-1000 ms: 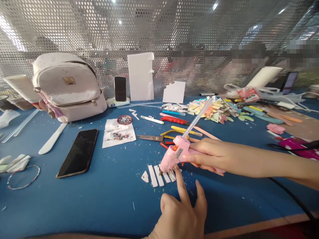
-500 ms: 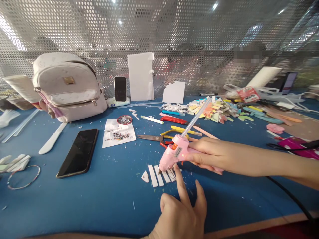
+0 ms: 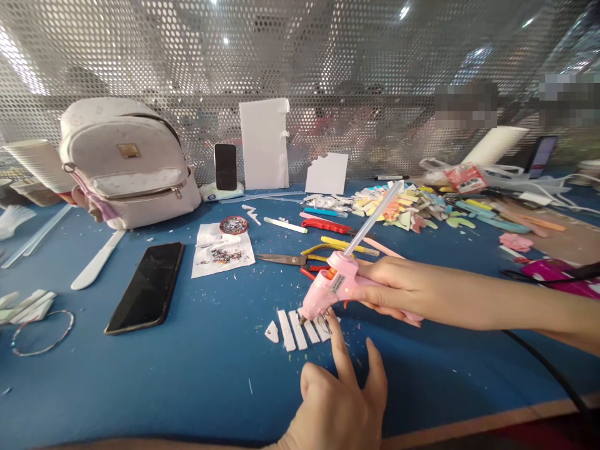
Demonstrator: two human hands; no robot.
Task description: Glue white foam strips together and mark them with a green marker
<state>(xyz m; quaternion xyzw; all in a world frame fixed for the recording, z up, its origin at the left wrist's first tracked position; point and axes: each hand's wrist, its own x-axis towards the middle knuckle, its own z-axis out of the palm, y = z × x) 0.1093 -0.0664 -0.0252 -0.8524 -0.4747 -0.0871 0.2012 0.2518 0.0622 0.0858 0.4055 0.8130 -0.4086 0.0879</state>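
My right hand (image 3: 394, 287) is closed around the handle of a pink hot glue gun (image 3: 328, 286), with a long clear glue stick (image 3: 375, 219) rising from its back. Its nozzle tip points down at a row of white strips (image 3: 285, 330) on the blue table, touching or just above one of them. A small white pointed piece (image 3: 271, 332) lies at the row's left end. My left hand (image 3: 340, 397) has its fingers apart, the index fingertip reaching the strips at the right end. The glue gun and that finger partly hide these strips.
Scissors (image 3: 284, 259), a red-handled cutter (image 3: 325, 224) and markers lie behind the glue gun. A black phone (image 3: 146, 287) and a white knife (image 3: 98, 259) are at left, before a white backpack (image 3: 126, 165). Coloured scraps (image 3: 407, 206) are heaped behind; a black cable (image 3: 546, 369) runs at right.
The glue gun has shifted very slightly to the right along the strips, still in my right hand. My left hand stays nearly in place.
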